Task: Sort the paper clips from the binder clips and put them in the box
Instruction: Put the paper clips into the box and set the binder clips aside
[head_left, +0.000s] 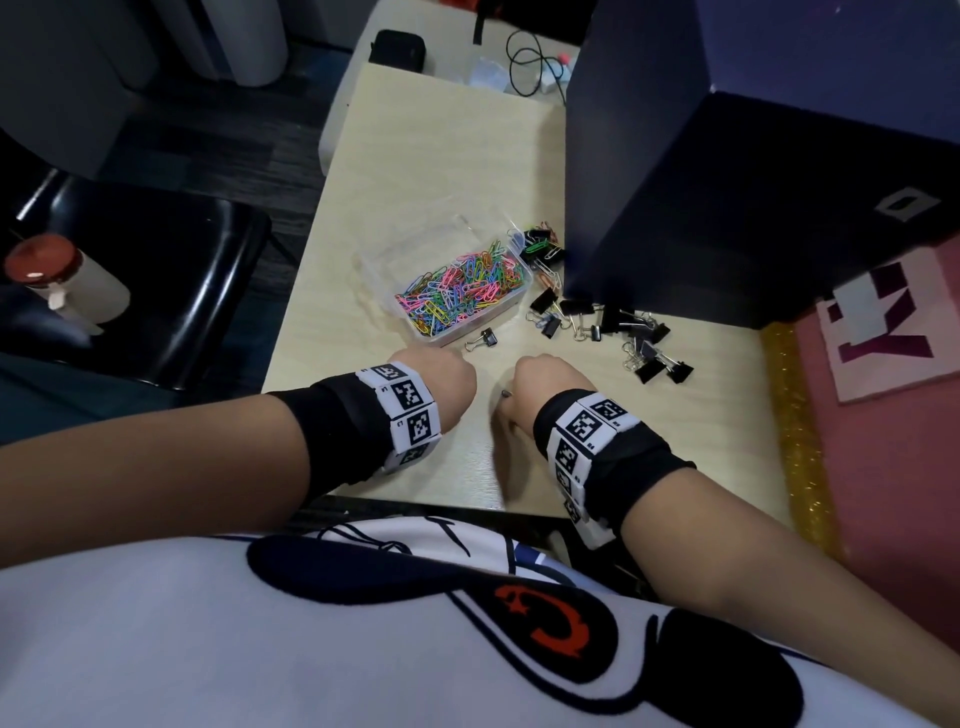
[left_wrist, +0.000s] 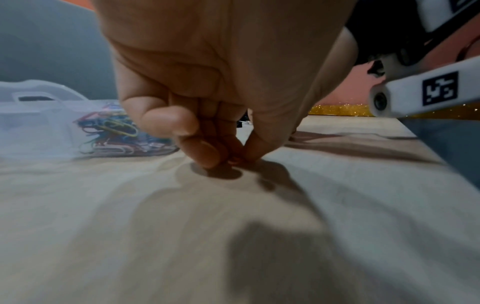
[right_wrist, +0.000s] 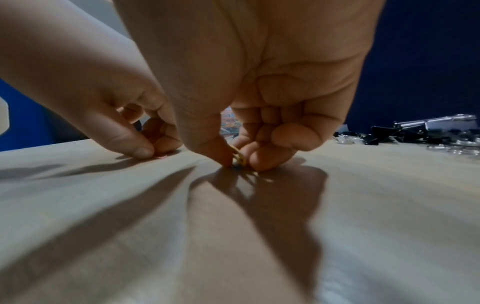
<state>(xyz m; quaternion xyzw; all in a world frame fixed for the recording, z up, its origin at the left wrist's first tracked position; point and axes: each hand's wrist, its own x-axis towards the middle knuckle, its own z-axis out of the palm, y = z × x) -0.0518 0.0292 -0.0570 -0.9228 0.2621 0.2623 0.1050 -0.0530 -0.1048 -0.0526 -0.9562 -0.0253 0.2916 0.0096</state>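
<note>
Paper clips are already heaped in the clear box mid-table, far too many to count. Around twenty binder clips are left scattered beside it. A yellowish clip is pinched off the table by the right hand; something pink, hardly visible, is pinched by the left hand.

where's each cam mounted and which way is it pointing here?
Head: looks down at the table, box, both forearms, shirt.
Left wrist: low over the table, along the left hand; box behind.
Right wrist: low, along the right hand pinching a yellow paper clip; left hand beside.
Shared: all show the table.
</note>
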